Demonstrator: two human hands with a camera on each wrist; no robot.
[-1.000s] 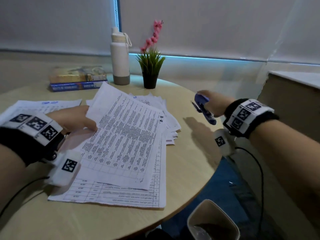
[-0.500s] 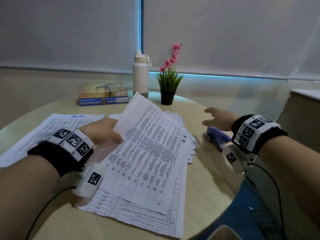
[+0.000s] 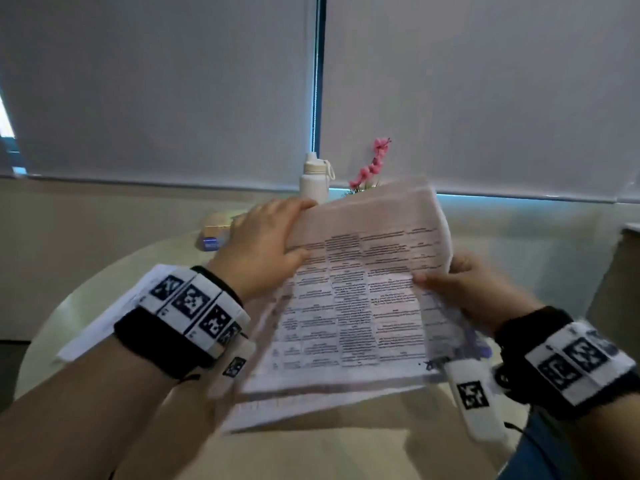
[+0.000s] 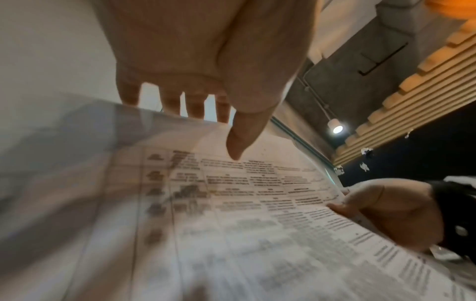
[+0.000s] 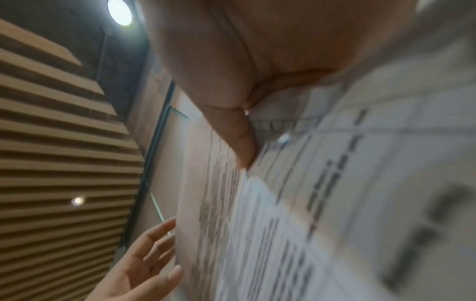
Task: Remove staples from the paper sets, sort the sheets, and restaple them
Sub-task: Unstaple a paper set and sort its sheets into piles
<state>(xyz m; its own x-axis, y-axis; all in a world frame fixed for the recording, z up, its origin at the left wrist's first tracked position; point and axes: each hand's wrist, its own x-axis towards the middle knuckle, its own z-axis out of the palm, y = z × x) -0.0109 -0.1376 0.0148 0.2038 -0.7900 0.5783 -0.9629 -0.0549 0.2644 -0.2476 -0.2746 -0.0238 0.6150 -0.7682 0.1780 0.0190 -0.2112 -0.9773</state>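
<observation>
Head view: both hands hold the sheets [image 3: 363, 306] clear of the table [image 3: 311, 452] — left hand [image 3: 263, 247] thumb in front, spread fingers behind the top edge, right hand [image 3: 474, 289] pinching the side edge. Looks like sorting — next, probably square the edges between the fingers, then staple.

- Right hand [image 5: 231, 61] fills the top of my feed, seen from very close. Its thumb presses flat onto the printed sheets [image 5: 335, 203].
- I count at least two overlapping layers in the printed sheets, ruled into table cells. The text is too blurred to read.
- Left hand [image 5: 139, 270] sits at lower left, palm toward the camera, fingers spread at the sheets' edge, thumb tip touching that edge.
- Behind, I note wooden ceiling slats [image 5: 51, 152] at left, a lit round ceiling lamp [image 5: 119, 11] at top, and a smaller spot lamp [image 5: 78, 201] among the slats.
</observation>
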